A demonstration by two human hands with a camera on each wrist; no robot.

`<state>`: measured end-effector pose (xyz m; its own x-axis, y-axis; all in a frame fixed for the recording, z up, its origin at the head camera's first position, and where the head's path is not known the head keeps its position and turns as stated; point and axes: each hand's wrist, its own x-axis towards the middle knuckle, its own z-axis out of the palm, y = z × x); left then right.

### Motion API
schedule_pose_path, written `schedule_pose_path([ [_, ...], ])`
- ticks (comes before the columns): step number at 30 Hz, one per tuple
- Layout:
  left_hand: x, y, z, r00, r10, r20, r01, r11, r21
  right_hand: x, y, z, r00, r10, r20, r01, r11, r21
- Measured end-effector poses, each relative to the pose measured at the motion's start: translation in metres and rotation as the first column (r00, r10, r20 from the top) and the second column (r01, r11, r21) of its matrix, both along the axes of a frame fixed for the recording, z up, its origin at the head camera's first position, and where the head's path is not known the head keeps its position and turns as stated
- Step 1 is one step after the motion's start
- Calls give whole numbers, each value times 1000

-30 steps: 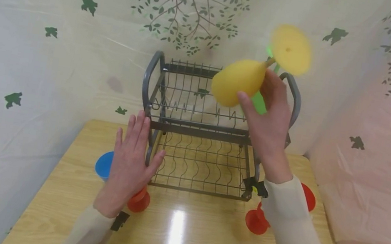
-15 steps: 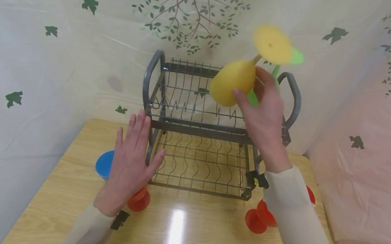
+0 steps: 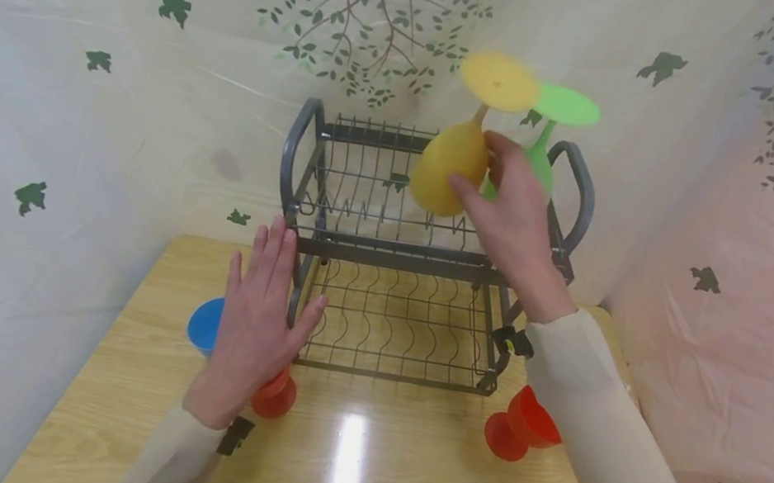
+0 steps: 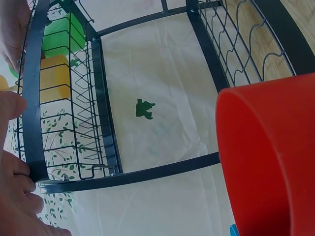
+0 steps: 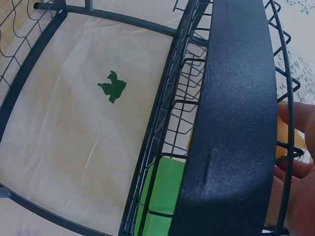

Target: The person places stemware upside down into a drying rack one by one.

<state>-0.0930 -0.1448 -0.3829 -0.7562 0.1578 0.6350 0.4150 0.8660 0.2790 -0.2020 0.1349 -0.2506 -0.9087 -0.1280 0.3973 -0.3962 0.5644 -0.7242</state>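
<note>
My right hand [image 3: 512, 206] pinches a yellow plastic goblet [image 3: 452, 168] by its bowl, thumb on the near side. It is upside down, its round foot uppermost, at the upper tier of a dark two-tier dish rack [image 3: 395, 260]. Just to its right, an upside-down green goblet [image 3: 540, 160] stands in the same tier, partly hidden by the hand. My left hand [image 3: 258, 322] lies with straight fingers against the rack's left front corner, thumb spread. Through the wires, the left wrist view shows the yellow bowl [image 4: 55, 78] beside the green bowl [image 4: 63, 37].
A red goblet [image 3: 531, 422] stands on the wooden table [image 3: 429, 465] at right, partly behind my sleeve. Beside my left wrist are another red goblet [image 3: 275, 398] and a blue cup [image 3: 203, 325], both partly covered. A leaf-patterned sheet [image 3: 110, 133] hangs behind the rack.
My right hand has moved left and slightly down with the yellow goblet, turning it from tilted to nearly upright, foot up. The green goblet shows more now. My left hand stays put.
</note>
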Motion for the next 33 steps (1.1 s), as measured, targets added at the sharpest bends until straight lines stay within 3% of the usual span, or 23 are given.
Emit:
schedule_pose_path([
  [16,-1,-2,1,1000,0,13,0,1000,-11,-9,-7,2,992,-13,125,-5,990,140],
  [33,0,-2,3,999,10,38,-9,1000,-18,-17,-9,0,992,16,128,-40,982,184],
])
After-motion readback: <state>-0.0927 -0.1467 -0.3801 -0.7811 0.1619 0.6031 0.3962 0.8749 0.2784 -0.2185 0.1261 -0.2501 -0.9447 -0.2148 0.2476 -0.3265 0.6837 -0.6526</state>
